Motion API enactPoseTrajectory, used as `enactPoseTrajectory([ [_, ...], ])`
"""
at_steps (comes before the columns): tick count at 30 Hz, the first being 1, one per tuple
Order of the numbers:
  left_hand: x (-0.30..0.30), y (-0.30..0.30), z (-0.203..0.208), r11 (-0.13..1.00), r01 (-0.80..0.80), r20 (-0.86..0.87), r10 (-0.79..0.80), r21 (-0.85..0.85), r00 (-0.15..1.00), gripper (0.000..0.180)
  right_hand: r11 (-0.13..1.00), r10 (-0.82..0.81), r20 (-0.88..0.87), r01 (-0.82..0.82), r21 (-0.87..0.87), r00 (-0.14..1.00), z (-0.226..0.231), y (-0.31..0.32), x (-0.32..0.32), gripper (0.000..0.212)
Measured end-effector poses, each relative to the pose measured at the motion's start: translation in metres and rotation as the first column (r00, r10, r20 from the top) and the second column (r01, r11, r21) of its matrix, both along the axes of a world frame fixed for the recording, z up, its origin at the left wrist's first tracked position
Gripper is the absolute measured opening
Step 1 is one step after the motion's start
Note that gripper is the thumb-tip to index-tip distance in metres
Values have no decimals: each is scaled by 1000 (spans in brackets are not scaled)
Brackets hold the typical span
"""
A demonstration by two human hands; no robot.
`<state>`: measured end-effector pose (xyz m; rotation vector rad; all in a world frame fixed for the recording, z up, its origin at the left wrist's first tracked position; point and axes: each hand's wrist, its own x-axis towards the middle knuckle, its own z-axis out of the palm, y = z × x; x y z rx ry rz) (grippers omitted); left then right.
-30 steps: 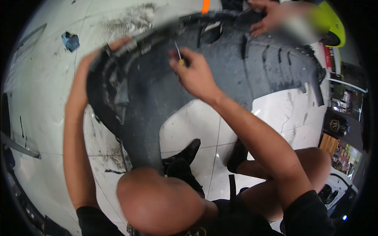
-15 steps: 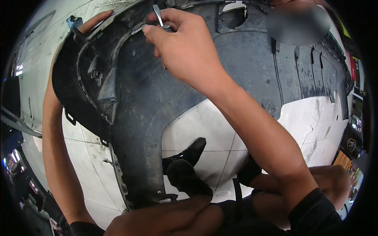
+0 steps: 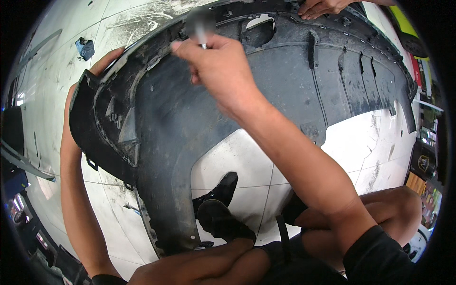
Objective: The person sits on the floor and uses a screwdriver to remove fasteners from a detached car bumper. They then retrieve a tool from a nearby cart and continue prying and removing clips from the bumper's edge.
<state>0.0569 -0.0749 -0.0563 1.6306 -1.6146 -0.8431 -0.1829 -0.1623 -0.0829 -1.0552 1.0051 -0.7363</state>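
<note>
Dark car bumper (image 3: 190,128) lies inner side up on white tiled floor (image 3: 247,156), scuffed grey near top. Right hand (image 3: 218,71) above it, fingers pinched on small metal tool (image 3: 203,38), blurred. Left hand (image 3: 107,59) grips bumper's far edge, fingers hidden. Another person's hand (image 3: 323,6) on top rim. Blue rag (image 3: 85,47) on floor, upper left

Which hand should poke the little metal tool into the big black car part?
Probably the right hand: it already pinches the small metal tool just over the black bumper's upper edge. The left hand is busy gripping that bumper's outer edge, apparently steadying it.
</note>
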Motion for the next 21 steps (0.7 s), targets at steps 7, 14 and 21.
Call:
enactPoseTrajectory([
  [7,6,-3,-3,1000,14,-50,-15,-22,999,59,982,-188,22,188,-3,982,1,-10,-8,25],
  [14,4,2,11,999,39,144,-33,-39,989,59,997,-40,-64,35,-75,997,20,-19,-19,37],
  [21,-25,31,33,974,-216,272,189,70,943,61,978,-172,-58,178,106,983,30,36,58,46],
])
